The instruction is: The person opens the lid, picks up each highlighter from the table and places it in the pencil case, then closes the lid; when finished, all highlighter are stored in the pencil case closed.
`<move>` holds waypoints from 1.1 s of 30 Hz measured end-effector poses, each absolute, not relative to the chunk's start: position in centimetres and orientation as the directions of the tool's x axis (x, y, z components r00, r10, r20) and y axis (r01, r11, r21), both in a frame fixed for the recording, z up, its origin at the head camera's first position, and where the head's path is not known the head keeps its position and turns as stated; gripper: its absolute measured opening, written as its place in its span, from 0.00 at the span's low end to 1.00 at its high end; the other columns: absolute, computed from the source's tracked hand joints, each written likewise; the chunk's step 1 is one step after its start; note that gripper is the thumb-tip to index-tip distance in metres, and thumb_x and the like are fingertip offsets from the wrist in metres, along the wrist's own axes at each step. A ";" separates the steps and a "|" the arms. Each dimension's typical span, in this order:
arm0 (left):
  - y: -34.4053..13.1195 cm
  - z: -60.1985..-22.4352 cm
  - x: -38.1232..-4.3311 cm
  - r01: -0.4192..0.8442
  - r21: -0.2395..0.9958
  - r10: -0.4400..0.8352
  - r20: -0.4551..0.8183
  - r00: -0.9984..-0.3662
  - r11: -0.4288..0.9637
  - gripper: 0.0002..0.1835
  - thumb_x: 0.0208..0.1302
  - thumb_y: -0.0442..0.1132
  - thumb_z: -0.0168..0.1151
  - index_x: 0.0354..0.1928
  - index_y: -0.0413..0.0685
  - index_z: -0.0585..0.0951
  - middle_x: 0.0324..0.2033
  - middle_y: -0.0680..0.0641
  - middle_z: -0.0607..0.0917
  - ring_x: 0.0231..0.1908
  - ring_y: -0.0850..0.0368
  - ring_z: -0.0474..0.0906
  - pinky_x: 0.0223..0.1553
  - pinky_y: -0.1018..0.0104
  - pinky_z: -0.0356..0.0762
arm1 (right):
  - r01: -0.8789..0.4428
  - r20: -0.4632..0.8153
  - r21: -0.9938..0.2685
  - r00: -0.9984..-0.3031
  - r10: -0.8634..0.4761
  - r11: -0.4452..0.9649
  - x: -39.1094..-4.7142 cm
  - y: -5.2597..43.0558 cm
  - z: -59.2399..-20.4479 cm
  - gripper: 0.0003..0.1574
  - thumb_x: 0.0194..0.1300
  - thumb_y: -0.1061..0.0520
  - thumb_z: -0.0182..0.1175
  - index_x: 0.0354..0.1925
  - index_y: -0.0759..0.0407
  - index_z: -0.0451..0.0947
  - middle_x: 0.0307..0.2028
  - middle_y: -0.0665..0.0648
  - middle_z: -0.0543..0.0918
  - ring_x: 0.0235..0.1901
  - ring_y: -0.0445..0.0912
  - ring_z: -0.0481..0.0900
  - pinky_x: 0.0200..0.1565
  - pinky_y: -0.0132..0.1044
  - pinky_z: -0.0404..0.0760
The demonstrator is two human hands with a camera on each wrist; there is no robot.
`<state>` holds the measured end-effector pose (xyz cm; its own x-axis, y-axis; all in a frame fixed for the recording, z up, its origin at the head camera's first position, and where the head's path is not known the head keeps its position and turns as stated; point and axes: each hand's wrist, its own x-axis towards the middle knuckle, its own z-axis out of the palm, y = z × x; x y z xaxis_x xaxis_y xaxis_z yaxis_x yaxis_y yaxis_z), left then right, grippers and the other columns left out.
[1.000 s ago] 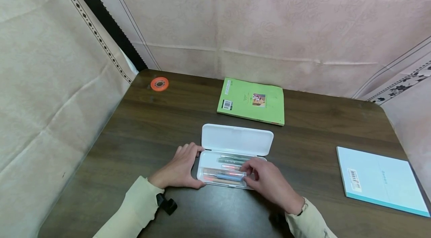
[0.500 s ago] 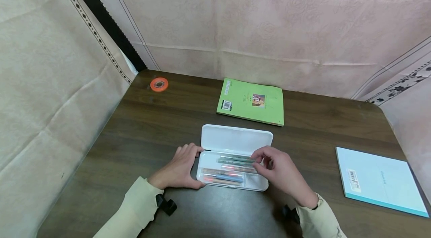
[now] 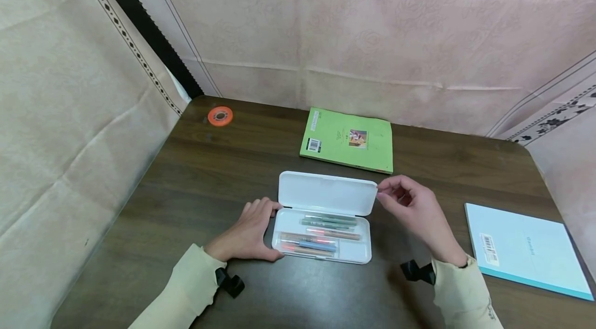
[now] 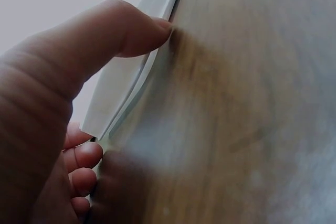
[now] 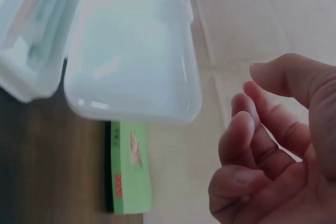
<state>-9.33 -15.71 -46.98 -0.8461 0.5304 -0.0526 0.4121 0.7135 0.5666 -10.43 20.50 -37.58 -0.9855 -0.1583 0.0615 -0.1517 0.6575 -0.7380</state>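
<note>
A white pencil case (image 3: pixel 352 254) lies on the table with its lid (image 3: pixel 328 193) raised. Green pens (image 3: pixel 328 222) and an orange-and-grey pen (image 3: pixel 333 234) lie in its back part. In front of them is a clear inner box (image 3: pixel 308 244) of pens, one of them blue. My left hand (image 3: pixel 249 233) grips the case's left end, thumb at the near edge and fingers at the far side. Beside the lid's right corner is my right hand (image 3: pixel 414 210), fingers loosely bent and holding nothing. The right wrist view shows that hand apart from the lid.
Behind the case lies a green book (image 3: pixel 346 140). A light blue book (image 3: pixel 526 249) is at the right of the table (image 3: pixel 186 205). An orange ring-shaped roll (image 3: pixel 220 116) sits at the far left corner. Pale cloth (image 3: pixel 349 34) hangs behind and at the sides.
My right hand has moved from above the pens, rightward and away from me, to the lid's right corner. The left hand and the case have stayed in place.
</note>
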 end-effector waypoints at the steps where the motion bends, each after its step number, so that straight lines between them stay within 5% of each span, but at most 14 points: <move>1: -15.7 -47.0 -9.3 0.412 0.567 0.530 -0.052 -0.846 0.713 0.49 0.40 0.61 0.76 0.63 0.52 0.64 0.49 0.53 0.70 0.46 0.61 0.60 0.47 0.61 0.57 | -0.144 0.057 -0.740 -0.987 -0.153 0.657 -10.7 20.7 -37.7 0.12 0.67 0.49 0.63 0.46 0.51 0.79 0.36 0.52 0.81 0.33 0.46 0.74 0.33 0.32 0.75; 10: -15.7 -46.9 -9.3 0.424 0.557 0.534 -0.043 -0.844 0.714 0.49 0.40 0.62 0.76 0.63 0.51 0.65 0.49 0.53 0.70 0.45 0.61 0.61 0.48 0.61 0.57 | -0.032 -0.071 -0.772 -0.988 -0.137 0.635 -13.0 21.5 -40.2 0.23 0.68 0.41 0.60 0.53 0.53 0.76 0.42 0.56 0.79 0.40 0.51 0.73 0.37 0.34 0.77; 33: -15.7 -47.0 -9.3 0.448 0.547 0.538 -0.004 -0.843 0.707 0.50 0.39 0.60 0.76 0.64 0.49 0.65 0.49 0.52 0.71 0.45 0.60 0.61 0.47 0.62 0.56 | -0.043 -0.081 -0.787 -0.982 -0.172 0.615 -11.3 21.5 -40.2 0.18 0.69 0.41 0.58 0.48 0.49 0.78 0.38 0.55 0.79 0.37 0.49 0.75 0.35 0.34 0.76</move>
